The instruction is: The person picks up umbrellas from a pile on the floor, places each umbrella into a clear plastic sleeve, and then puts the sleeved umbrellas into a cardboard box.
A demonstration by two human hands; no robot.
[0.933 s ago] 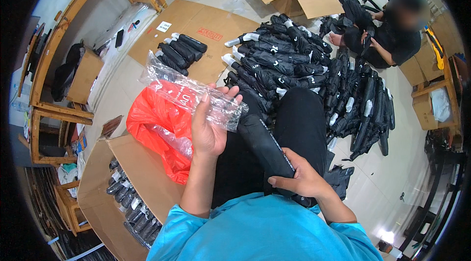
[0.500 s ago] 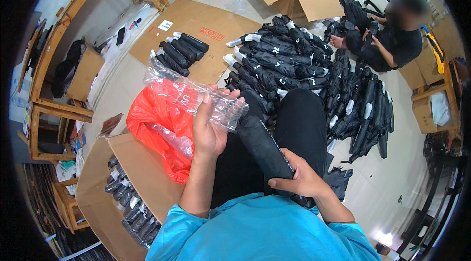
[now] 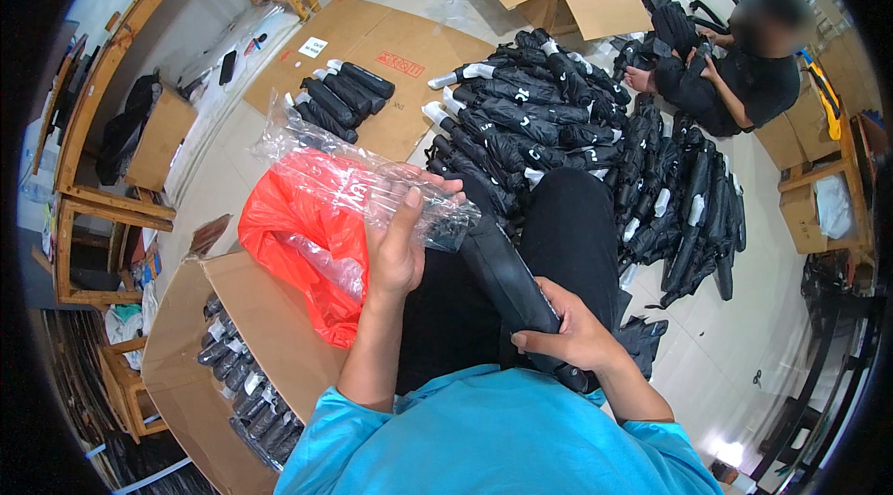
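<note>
My left hand [image 3: 400, 230] holds a clear plastic bag [image 3: 335, 165] with printing on it, stretched over a crumpled red plastic bag [image 3: 302, 276]. My right hand [image 3: 567, 327] grips the lower part of a black cylindrical bundle [image 3: 507, 286], apparently a folded umbrella in its sleeve, lying slanted over my lap. The bundle's upper end meets the clear bag's near end; whether it is inside, I cannot tell. Beyond my knees lies a large heap of black folded umbrellas [image 3: 539, 104] with white wrapped ends.
A carton [image 3: 167, 346] of wrapped bundles stands at lower left. A small group of bundles [image 3: 358, 86] lies on flat cardboard [image 3: 279, 76]. An open carton [image 3: 595, 11] is at the back. A co-worker [image 3: 763, 76] sits at upper right handling a black bundle. Wooden frames [image 3: 112, 76] line the left.
The clear bag in my left hand has shifted slightly, its far end higher and its near end further over the bundle's upper tip. The co-worker's hands have moved slightly.
</note>
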